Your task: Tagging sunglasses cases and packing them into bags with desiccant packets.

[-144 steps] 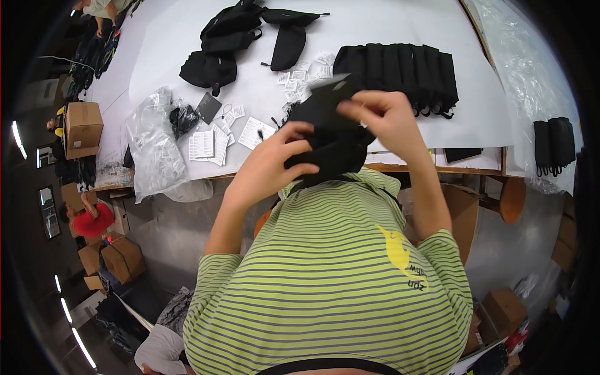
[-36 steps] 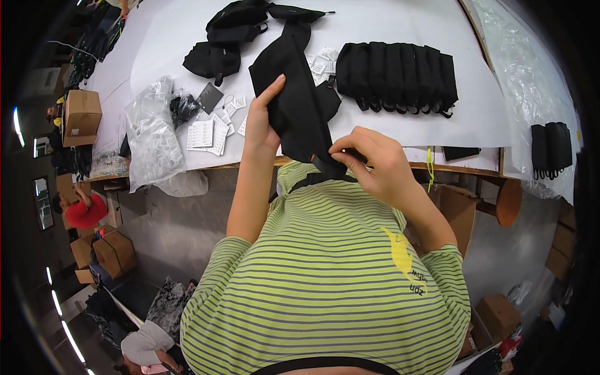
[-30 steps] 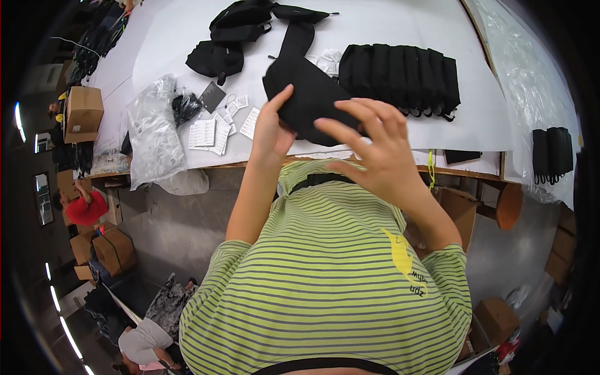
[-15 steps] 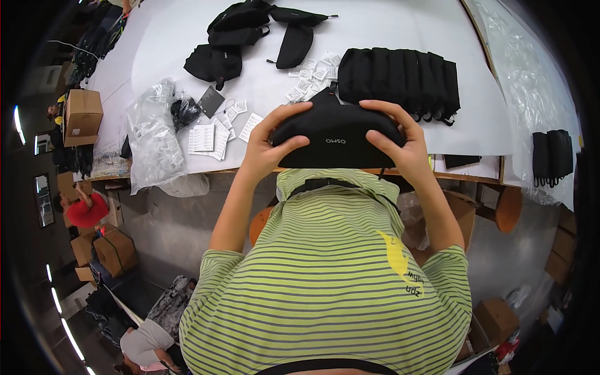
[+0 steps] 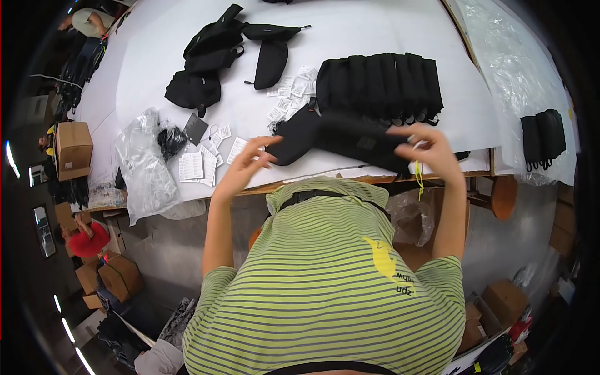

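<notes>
On the white desk (image 5: 387,28), a blurred black pouch (image 5: 344,134) lies between the hands, its long axis slanted toward the right grip (image 5: 432,151), the nearer; whether it is held cannot be told. The left grip (image 5: 245,167) is parted near a second black pouch (image 5: 292,142).

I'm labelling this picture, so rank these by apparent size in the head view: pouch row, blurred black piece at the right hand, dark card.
1. Pouch row
2. Blurred black piece at the right hand, its edges unclear
3. Dark card
</notes>
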A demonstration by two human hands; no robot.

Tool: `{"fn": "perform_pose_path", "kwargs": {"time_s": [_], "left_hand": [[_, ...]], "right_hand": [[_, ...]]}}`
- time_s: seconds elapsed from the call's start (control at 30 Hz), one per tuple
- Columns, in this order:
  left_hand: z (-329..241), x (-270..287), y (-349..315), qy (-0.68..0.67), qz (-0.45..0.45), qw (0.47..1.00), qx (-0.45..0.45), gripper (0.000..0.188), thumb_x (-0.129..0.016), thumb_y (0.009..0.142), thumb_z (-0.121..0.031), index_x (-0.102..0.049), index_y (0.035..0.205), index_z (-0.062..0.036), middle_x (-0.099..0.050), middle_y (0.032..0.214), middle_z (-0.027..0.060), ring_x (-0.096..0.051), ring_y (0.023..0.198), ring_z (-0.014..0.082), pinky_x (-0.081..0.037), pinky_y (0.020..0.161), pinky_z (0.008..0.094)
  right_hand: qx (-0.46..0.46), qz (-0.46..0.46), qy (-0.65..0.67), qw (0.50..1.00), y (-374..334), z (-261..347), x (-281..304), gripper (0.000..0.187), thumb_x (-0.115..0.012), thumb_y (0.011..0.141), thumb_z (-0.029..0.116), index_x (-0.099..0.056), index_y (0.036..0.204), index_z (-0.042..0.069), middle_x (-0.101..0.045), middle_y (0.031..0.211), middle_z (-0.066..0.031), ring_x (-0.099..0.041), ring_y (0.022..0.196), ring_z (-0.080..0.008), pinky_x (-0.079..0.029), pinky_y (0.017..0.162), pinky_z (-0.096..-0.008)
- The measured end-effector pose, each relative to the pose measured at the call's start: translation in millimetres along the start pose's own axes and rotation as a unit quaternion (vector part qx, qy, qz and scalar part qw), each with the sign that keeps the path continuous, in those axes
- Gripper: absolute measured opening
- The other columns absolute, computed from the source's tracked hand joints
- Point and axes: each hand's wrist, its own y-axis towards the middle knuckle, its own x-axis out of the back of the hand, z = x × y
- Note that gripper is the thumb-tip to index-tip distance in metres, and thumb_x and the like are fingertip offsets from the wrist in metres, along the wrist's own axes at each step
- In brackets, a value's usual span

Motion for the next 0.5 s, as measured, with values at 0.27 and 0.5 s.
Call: {"fn": "perform_pose_path", "kwargs": {"time_s": [0.27, 0.5], "left_hand": [[144, 33, -6, 0.370, -0.317, 0.871, 0.053, 0.051, -0.071, 0.075, -0.025, -0.051, 0.117, -0.0047, -0.044, 0.115, 0.0163, -0.046, 0.104, 0.0334, -0.039, 0.089, 0.0401], [168, 28, -16, 0.459, -0.438, 0.765, 0.111, 0.063, -0.071, 0.073, -0.031, -0.045, 0.124, -0.0046, -0.037, 0.128, 0.0185, -0.037, 0.115, 0.0356, -0.031, 0.095, 0.0481]], "right_hand": [[0.063, -0.560, -0.270, 0.781, 49, -114, 83, 0.033, -0.069, 0.078, 0.019, -0.066, 0.111, 0.021, -0.058, 0.082, -0.0039, -0.056, 0.067, -0.0128, -0.047, 0.062, -0.0253], [-0.130, -0.401, -0.288, 0.860, 66, -181, 85, 0.045, -0.060, 0.079, 0.030, -0.054, 0.124, 0.032, -0.051, 0.116, -0.0160, -0.057, 0.097, -0.0310, -0.046, 0.085, -0.0380]]}}
